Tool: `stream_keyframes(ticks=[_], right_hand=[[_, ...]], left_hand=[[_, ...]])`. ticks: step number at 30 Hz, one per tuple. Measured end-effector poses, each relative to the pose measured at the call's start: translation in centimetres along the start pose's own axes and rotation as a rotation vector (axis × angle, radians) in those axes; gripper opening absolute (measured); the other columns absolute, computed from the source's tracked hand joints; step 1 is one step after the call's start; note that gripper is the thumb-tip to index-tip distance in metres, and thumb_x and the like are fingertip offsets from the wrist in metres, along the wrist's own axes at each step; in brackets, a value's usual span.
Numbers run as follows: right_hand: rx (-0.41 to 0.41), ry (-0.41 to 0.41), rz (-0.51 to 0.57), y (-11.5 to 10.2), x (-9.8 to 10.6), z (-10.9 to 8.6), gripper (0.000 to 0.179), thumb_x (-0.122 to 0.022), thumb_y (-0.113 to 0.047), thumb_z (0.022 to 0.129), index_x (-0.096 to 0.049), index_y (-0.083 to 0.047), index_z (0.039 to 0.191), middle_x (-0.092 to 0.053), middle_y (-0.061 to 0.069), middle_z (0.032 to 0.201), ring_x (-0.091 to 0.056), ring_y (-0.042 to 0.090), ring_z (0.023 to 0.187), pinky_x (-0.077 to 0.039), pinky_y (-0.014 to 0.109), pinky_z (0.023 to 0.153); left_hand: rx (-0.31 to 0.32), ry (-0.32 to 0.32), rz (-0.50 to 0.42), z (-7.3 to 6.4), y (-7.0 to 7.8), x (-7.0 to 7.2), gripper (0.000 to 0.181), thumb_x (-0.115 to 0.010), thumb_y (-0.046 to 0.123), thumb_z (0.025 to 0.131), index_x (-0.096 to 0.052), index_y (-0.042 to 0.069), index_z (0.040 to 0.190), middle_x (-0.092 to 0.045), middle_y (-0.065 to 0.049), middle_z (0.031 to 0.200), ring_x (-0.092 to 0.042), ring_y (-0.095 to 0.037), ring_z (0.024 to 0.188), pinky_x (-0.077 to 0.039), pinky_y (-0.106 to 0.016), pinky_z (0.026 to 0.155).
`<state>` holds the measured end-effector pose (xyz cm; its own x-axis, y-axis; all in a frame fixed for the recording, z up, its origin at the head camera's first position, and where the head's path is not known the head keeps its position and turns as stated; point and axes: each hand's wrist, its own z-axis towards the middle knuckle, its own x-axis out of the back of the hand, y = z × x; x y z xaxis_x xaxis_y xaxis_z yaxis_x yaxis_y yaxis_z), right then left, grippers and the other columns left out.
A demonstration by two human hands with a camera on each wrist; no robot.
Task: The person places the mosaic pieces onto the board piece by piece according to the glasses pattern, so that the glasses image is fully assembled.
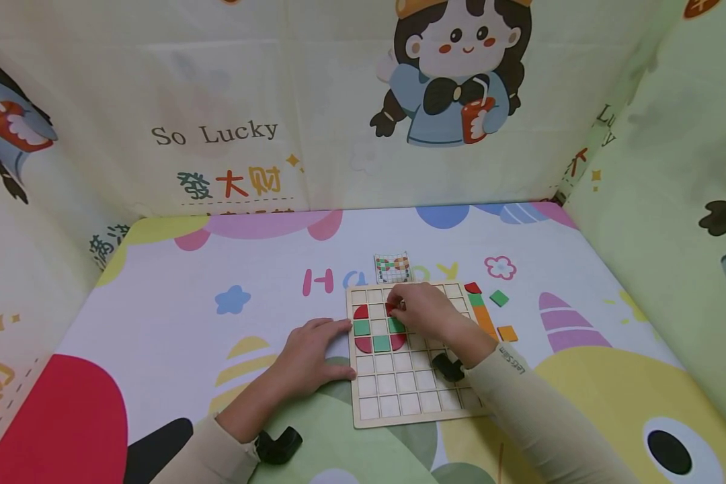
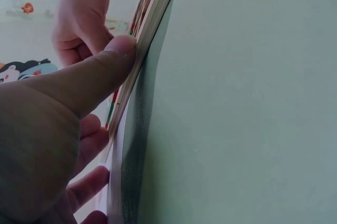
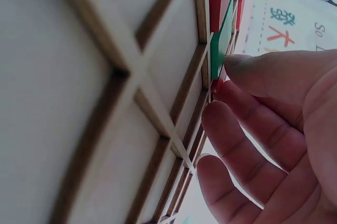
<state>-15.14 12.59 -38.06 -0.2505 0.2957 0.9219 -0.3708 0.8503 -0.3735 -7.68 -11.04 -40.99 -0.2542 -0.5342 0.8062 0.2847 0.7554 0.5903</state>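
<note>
- The right hand point(image 1: 426, 312), forearm crossing the board's right side, pinches a red piece point(image 1: 390, 309) by thumb and forefinger over the grid, beside a seated green square point(image 1: 396, 325).
- The left hand point(image 1: 311, 353), thumb and fingers apart, touches the wooden board's point(image 1: 389, 406) left edge.
- A pattern card point(image 1: 393, 269) lies beyond; a loose orange tile point(image 1: 508, 333) sits right.

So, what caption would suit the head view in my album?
Left hand touching the edge of a wooden grid board, right hand with fingertips at a red tile.
</note>
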Motion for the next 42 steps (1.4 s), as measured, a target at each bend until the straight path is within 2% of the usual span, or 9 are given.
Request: stream_keyframes(ticks=[3,12,26,37,42], right_hand=[[0.009,-0.008,0.003,0.1,0.0,-0.1,0.008,-0.071,-0.016,0.093,-0.072,-0.015,0.101,-0.07,-0.003,0.094,-0.06,0.017,0.083,-0.052,0.035,0.081],[-0.035,0.018,0.074,1.2,0.7,-0.9,0.021,-0.068,-0.02,0.095,-0.072,-0.011,0.114,-0.071,0.001,0.102,-0.063,0.018,0.086,-0.053,0.038,0.081],[-0.066,0.102,0.097,5.6,3.0,-3.8,0.027,-0.067,-0.015,0.094,-0.068,-0.004,0.119,-0.07,0.008,0.105,-0.064,0.027,0.093,-0.053,0.046,0.082],[-0.15,0.137,0.113,9.1,4.0,-6.0,0.034,-0.069,-0.02,0.095,-0.065,-0.003,0.125,-0.069,0.016,0.11,-0.063,0.035,0.098,-0.052,0.053,0.084],[-0.208,0.147,0.103,10.5,4.2,-6.5,0.034,-0.069,-0.02,0.093,-0.066,-0.004,0.123,-0.067,0.019,0.108,-0.061,0.038,0.097,-0.053,0.051,0.079]], left_hand=[[0.003,-0.002,-0.001,0.0,0.0,0.0,0.078,-0.088,0.04,0.075,-0.057,0.011,0.141,-0.057,-0.007,0.138,-0.042,-0.032,0.134,-0.034,-0.057,0.106],[0.01,-0.007,0.0,0.0,-0.1,-0.1,0.079,-0.087,0.042,0.075,-0.057,0.012,0.142,-0.056,-0.006,0.139,-0.042,-0.031,0.134,-0.034,-0.057,0.106],[0.005,-0.011,0.007,0.1,0.0,0.0,0.079,-0.087,0.042,0.075,-0.057,0.012,0.142,-0.057,-0.005,0.138,-0.042,-0.031,0.134,-0.034,-0.057,0.106],[-0.002,-0.011,0.008,0.1,-0.2,0.0,0.079,-0.087,0.041,0.075,-0.057,0.013,0.142,-0.056,-0.004,0.139,-0.041,-0.03,0.134,-0.034,-0.056,0.106],[-0.008,-0.01,0.007,0.1,-0.2,0.0,0.078,-0.087,0.042,0.076,-0.057,0.013,0.142,-0.056,-0.004,0.139,-0.042,-0.03,0.134,-0.034,-0.056,0.106]])
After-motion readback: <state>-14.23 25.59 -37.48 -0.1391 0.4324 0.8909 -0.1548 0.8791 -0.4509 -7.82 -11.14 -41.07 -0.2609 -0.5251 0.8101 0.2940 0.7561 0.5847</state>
